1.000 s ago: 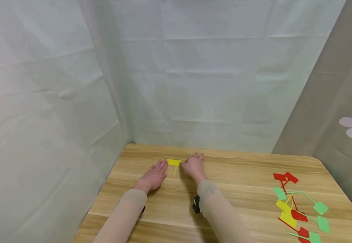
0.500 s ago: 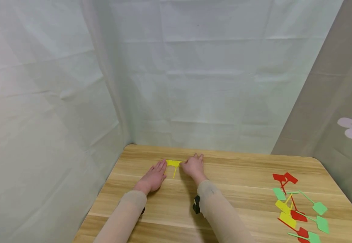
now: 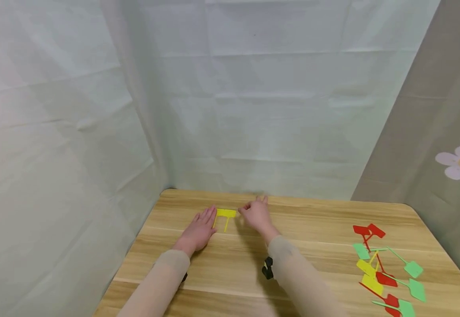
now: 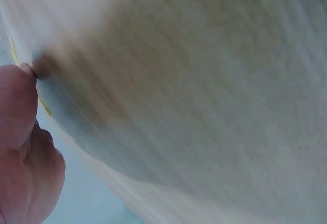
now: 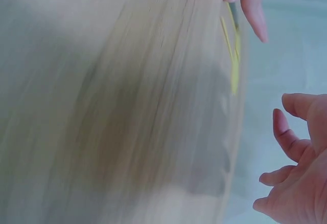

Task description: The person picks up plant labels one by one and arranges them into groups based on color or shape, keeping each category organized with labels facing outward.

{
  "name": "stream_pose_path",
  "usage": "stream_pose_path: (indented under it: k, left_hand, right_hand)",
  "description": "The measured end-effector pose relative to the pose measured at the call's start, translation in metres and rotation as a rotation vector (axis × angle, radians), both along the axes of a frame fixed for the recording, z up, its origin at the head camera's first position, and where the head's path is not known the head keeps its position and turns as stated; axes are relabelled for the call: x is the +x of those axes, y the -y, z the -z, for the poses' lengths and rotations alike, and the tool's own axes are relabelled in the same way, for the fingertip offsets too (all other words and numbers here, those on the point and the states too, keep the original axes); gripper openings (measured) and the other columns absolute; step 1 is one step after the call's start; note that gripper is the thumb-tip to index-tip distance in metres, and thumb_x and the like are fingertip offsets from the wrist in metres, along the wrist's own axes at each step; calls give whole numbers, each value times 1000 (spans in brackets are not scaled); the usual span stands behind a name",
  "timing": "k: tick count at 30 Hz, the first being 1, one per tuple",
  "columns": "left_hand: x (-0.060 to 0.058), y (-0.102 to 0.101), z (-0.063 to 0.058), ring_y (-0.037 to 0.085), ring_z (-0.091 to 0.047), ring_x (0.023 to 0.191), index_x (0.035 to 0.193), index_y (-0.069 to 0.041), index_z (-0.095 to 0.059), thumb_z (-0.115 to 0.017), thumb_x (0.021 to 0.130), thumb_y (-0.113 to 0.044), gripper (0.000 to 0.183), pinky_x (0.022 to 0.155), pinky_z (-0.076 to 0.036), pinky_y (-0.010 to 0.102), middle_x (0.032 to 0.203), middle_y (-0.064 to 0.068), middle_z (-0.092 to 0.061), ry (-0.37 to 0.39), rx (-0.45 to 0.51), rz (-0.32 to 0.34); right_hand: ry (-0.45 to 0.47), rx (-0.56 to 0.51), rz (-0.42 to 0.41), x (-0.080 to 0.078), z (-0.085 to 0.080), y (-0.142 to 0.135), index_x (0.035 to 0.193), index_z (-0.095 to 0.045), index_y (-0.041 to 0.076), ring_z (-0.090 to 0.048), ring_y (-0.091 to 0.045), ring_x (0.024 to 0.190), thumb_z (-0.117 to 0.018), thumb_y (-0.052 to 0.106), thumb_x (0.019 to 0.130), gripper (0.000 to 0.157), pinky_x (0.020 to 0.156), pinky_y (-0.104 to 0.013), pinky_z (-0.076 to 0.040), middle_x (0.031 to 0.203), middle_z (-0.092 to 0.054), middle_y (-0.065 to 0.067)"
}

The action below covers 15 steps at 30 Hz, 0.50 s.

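Observation:
Two yellow T-shaped plant labels lie side by side near the table's far edge, heads joined in a row and thin stems pointing toward me. My left hand lies with fingers extended at their left end, its fingertips touching the left label and partly covering it. In the left wrist view, only a thumb and part of that hand show. Just right of the labels, my right hand is raised slightly, apart from them. The right wrist view shows its fingers spread and loosely bent, with nothing between them, beside the yellow labels.
On the right side of the wooden table lies a loose, overlapping group of red labels, green labels and yellow labels. A pale cloth curtain hangs behind the far edge and along the left.
My right hand has let go of the right label's end and moved slightly right and up. The left hand stays by the labels. The view has shifted slightly.

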<state>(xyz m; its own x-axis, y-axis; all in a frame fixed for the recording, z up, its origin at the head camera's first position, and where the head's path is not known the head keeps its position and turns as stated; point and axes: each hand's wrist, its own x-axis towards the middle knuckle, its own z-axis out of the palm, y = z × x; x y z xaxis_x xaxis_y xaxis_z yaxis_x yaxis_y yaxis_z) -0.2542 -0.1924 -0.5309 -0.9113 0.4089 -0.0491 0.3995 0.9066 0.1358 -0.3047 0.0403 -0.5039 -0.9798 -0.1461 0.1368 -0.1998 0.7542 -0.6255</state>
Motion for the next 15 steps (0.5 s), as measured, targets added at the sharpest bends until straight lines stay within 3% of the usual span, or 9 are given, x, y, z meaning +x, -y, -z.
stream_pose_path:
  k: [5,9,12,15]
  left_hand:
    - [-4,3,3,32,-13,151,158,-1,-14,-48,106,-26,68,120,-16,52,166,15,-9,-82,-65,34]
    - [-6,4,-3,30,-14,151,159,-2,-15,-48,106,-28,67,120,-18,50,166,13,-11,-102,-91,66]
    - [-9,2,-7,29,-13,152,159,-3,-16,-46,107,-31,67,120,-17,49,166,12,-12,-96,-74,92]
    - [-12,-4,-12,29,-14,151,158,-3,-19,-46,107,-33,66,120,-16,50,165,12,-15,-80,-32,119]
  right_hand:
    - [17,-75,-2,9,-12,-20,76,-70,15,-23,-48,145,-70,31,93,24,118,-59,-15,120,-69,-17]
    - [58,-111,-4,21,-22,-34,82,-70,16,-8,-50,147,-69,33,94,22,111,-63,-27,147,-44,-28]
    - [62,-95,-17,28,-25,-45,84,-70,17,-3,-52,147,-68,32,95,19,108,-66,-31,154,-31,-31]
    - [64,-84,-43,33,-26,-54,84,-70,17,-1,-52,147,-67,31,96,18,108,-67,-30,155,-29,-31]
